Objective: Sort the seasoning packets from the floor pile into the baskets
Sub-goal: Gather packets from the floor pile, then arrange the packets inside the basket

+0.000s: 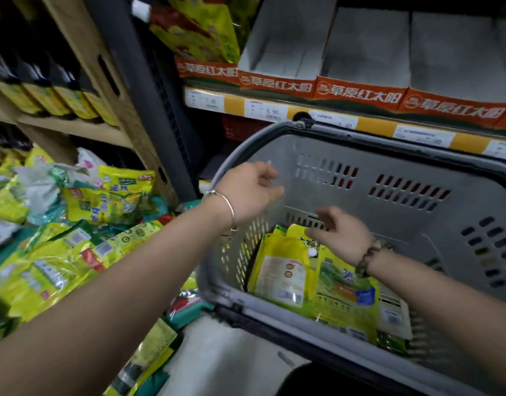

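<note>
A grey plastic basket (389, 172) stands tilted toward me at centre right. Several yellow and green seasoning packets (283, 270) lie in its bottom. My left hand (246, 190) hovers over the basket's left rim with loosely curled fingers and holds nothing. My right hand (340, 235) is inside the basket just above the packets, fingers relaxed and empty. A pile of yellow-green seasoning packets (74, 224) covers the floor at the left.
A store shelf (317, 115) with price tags runs behind the basket, carrying orange display cartons (357, 92). A wooden rack (74, 124) with dark bottles stands at the left. More packets (148, 352) lie by the basket's near left corner.
</note>
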